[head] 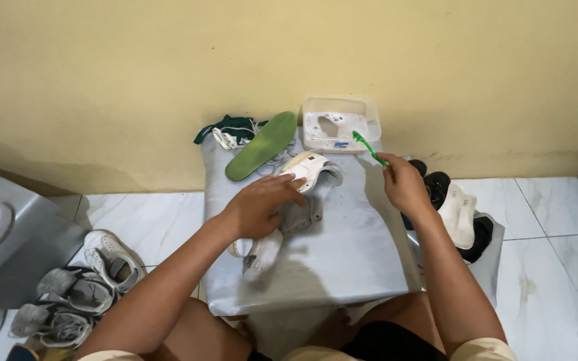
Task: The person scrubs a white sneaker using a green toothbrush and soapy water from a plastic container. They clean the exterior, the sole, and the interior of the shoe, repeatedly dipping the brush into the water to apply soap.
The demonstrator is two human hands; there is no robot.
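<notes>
My left hand (262, 204) presses down on a white and grey sneaker (287, 207) that lies on a low grey-covered stand (342, 254) in front of me. My right hand (403, 184) grips a green toothbrush (368, 147), its head raised toward a clear plastic tub (340, 124) holding white foamy liquid at the stand's far edge. A green insole (262, 146) lies flat by the wall, left of the tub, beside white laces (225, 138) and a dark green cloth (235, 124).
A yellow wall rises right behind the stand. Several grey and white shoes (81, 294) lie on the tiled floor at the left. White and black footwear (459, 214) is piled at the right. My knees are under the stand's near edge.
</notes>
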